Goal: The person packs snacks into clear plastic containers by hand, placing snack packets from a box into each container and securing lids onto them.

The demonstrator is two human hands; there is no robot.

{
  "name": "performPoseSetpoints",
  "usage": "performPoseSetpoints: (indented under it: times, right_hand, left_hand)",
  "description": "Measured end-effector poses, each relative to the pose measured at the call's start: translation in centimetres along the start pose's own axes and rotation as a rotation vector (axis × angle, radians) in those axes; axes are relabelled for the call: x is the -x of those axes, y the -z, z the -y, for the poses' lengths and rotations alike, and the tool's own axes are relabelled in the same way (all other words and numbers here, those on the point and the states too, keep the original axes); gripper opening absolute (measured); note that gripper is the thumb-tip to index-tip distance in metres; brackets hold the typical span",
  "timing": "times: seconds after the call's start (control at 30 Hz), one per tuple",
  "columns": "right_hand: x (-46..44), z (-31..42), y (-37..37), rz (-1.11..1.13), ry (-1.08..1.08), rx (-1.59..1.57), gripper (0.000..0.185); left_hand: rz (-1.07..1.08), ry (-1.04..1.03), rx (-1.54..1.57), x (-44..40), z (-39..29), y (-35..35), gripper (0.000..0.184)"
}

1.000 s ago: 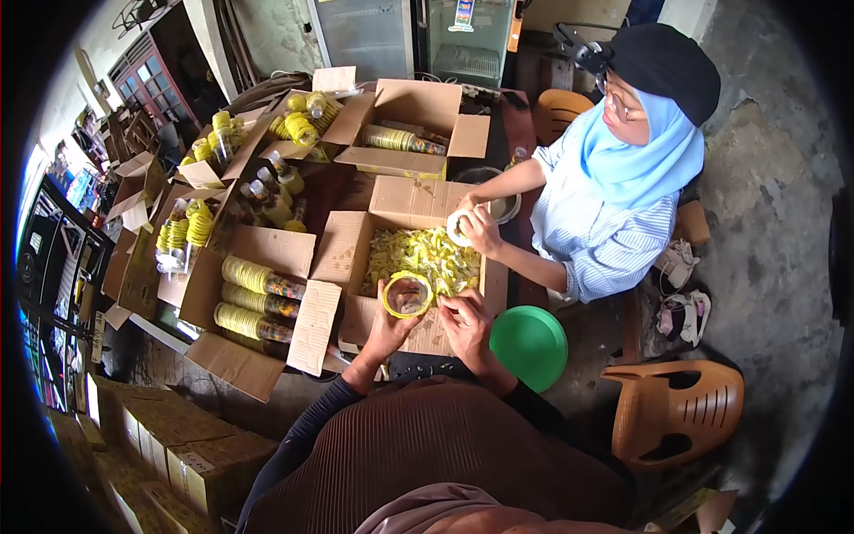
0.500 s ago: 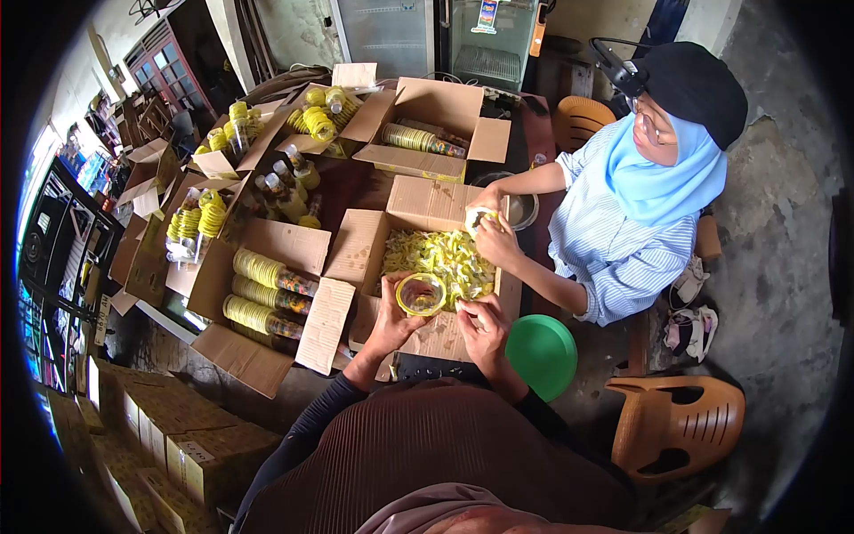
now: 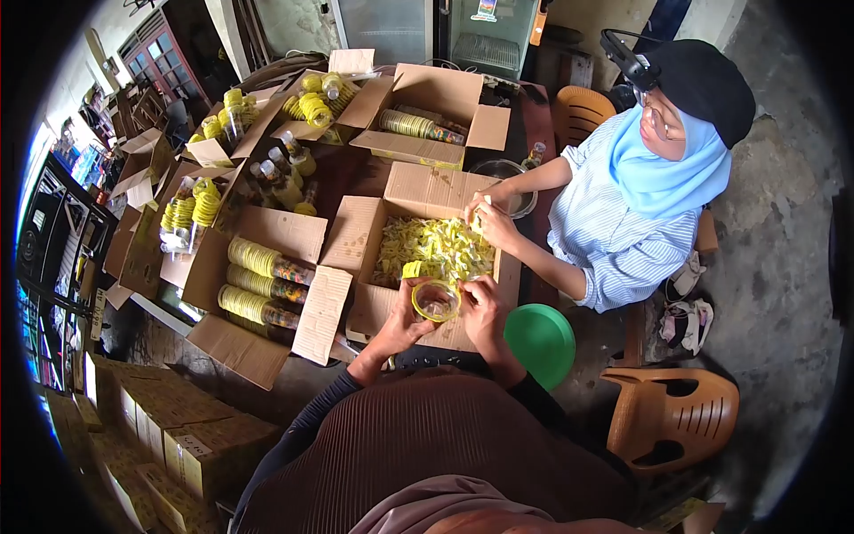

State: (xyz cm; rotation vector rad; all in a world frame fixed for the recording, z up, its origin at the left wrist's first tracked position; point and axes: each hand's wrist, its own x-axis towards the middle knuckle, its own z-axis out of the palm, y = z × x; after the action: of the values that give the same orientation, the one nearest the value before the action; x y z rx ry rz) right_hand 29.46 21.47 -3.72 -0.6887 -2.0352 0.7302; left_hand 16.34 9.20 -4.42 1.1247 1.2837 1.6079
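My left hand [image 3: 402,325] is wrapped round the left side of a clear plastic cup with a yellow rim [image 3: 436,301], its mouth tilted up towards me. At the cup's right side, my right hand [image 3: 483,311] has its fingers bent in against the rim. Both hands are over the near edge of an open cardboard box [image 3: 356,233]. Inside that box lies a heap of small yellow-and-white wrapped pieces [image 3: 440,242]. Just beyond my left fingertips shows a ridged yellow piece [image 3: 418,269], which I cannot make out fully.
Across the box's right side, a co-worker's hands [image 3: 489,218] handle something small and pale. Stacked yellow-rimmed cups [image 3: 258,258] fill a box on the left; more boxes [image 3: 436,89] stand behind. A green round plastic lid or basin [image 3: 540,347] and an orange chair [image 3: 672,418] are at right.
The cup has shifted right with my left hand. My right hand has closed in on the cup's rim. The co-worker's hands have changed position, and the pale thing between them shows less.
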Motion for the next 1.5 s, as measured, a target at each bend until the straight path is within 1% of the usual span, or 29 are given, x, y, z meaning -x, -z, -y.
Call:
performPoseSetpoints:
  times: [0.03, 0.07, 0.13, 0.2, 0.27, 0.33, 0.4, 0.47, 0.53, 0.63, 0.73, 0.77, 0.8, 0.83, 0.9, 0.93, 0.97, 1.0, 1.03, 1.07, 1.13, 1.17, 1.2, 1.27, 1.3, 1.33, 1.4, 1.5]
  right_hand:
    - [0.0, -0.2, 0.0, -0.01, -0.045, -0.09, 0.017]
    - [0.1, -0.4, 0.3, -0.006, -0.045, -0.091, 0.017]
    - [-0.2, 0.4, 1.4, -0.015, 0.06, -0.048, 0.017]
    - [0.2, 0.4, 1.7, 0.0, 0.095, 0.008, 0.017]
    - [0.5, -0.1, 1.7, 0.001, 0.268, 0.11, 0.017]
    - [0.8, -0.2, 1.6, 0.013, 0.27, 0.134, 0.018]
    - [0.8, -0.2, 1.5, 0.048, 0.329, 0.184, 0.018]
    - [1.0, -0.3, 1.2, 0.074, 0.318, 0.204, 0.017]
    - [1.0, 0.2, 1.1, 0.083, 0.242, 0.232, 0.017]
    - [1.2, -0.1, 0.4, 0.091, 0.205, 0.247, 0.017]
    - [1.3, -0.8, 0.0, 0.095, 0.163, 0.213, 0.016]
    - [1.3, -1.0, 0.1, 0.094, 0.166, 0.214, 0.016]
    - [1.3, -1.0, 0.2, 0.085, 0.097, 0.142, 0.016]
    - [1.3, -1.0, 0.3, 0.077, 0.025, 0.07, 0.016]
    - [1.1, -0.3, 0.9, 0.051, 0.004, 0.02, 0.016]
    - [1.0, 0.1, 1.2, 0.024, -0.018, -0.027, 0.017]
    - [1.1, 0.0, 1.1, 0.008, -0.005, -0.062, 0.017]
    - [1.2, 0.1, 1.1, 0.008, -0.005, -0.063, 0.017]
    - [1.3, 0.2, 1.2, 0.019, 0.004, -0.086, 0.017]
    - [1.3, 0.5, 1.2, 0.031, 0.012, -0.109, 0.017]
    - [1.3, 1.7, 1.4, 0.046, 0.018, -0.109, 0.017]
    - [1.3, 2.3, 1.6, 0.062, 0.027, -0.108, 0.017]
    - [1.2, 2.8, 1.7, 0.064, 0.025, -0.108, 0.017]
    - [1.1, 3.5, 1.9, 0.106, 0.116, -0.033, 0.017]
    - [1.2, 3.6, 1.7, 0.144, 0.113, -0.011, 0.013]
    - [1.2, 3.5, 1.5, 0.144, 0.114, -0.011, 0.013]
    - [1.2, 3.2, 1.1, 0.199, 0.141, 0.099, 0.009]
    - [1.0, 2.8, 0.4, 0.26, 0.089, 0.087, 0.007]
  left_hand:
    - [-0.003, 0.0, 0.0, -0.1, -0.1, 0.3, 0.079]
    - [-0.019, -0.029, -0.108, -0.2, -0.3, 0.8, 0.078]
    - [-0.079, -0.056, -0.305, -0.2, -0.8, 1.6, 0.074]
    - [-0.068, -0.122, -0.435, -0.5, -1.7, 2.2, 0.074]
    - [-0.056, -0.112, -0.473, -0.5, -2.2, 2.2, 0.075]
    - [-0.043, -0.1, -0.51, -0.4, -2.3, 2.0, 0.075]
    - [-0.018, -0.103, -0.487, -0.4, -2.3, 1.8, 0.076]
    - [-0.015, -0.11, -0.494, -0.4, -2.3, 1.6, 0.076]
    - [-0.01, -0.118, -0.501, -0.4, -2.3, 1.5, 0.076]
    - [-0.031, -0.104, -0.539, -0.5, -2.2, 1.2, 0.075]
    - [-0.019, -0.127, -0.519, 0.0, -1.9, 0.7, 0.077]
    - [-0.043, -0.181, -0.567, 0.0, -1.5, 0.7, 0.079]
    - [-0.07, -0.235, -0.615, -0.1, -1.1, 0.8, 0.082]
    - [-0.073, -0.235, -0.617, -0.1, -0.9, 0.9, 0.082]
    - [-0.135, -0.18, -0.671, 0.1, -0.4, 1.4, 0.089]
    - [-0.137, -0.179, -0.671, 0.4, 0.6, 1.7, 0.089]
    - [-0.177, -0.282, -0.673, 0.6, 1.9, 2.1, 0.087]
    - [-0.215, -0.385, -0.675, 0.6, 1.6, 2.1, 0.085]
    - [-0.242, -0.339, -0.728, 0.7, 1.4, 2.0, 0.075]
    - [-0.241, -0.337, -0.729, 0.7, 1.1, 2.0, 0.075]
    - [-0.235, -0.49, -0.976, 0.7, 0.4, 1.9, 0.065]
    - [-0.243, -0.543, -0.936, 0.8, 0.9, 1.9, 0.059]
    - [-0.243, -0.541, -0.935, 0.9, 0.7, 1.8, 0.059]
    - [-0.21, -0.542, -1.067, 1.2, 0.2, 1.6, 0.057]
    - [-0.193, -0.54, -1.068, 1.3, 0.5, 1.7, 0.049]
    - [-0.194, -0.54, -1.068, 1.6, 0.7, 1.9, 0.049]
    - [-0.13, -0.504, -1.231, 2.0, 1.0, 2.2, 0.038]
    - [-0.126, -0.488, -1.225, 2.4, 1.3, 2.3, 0.033]
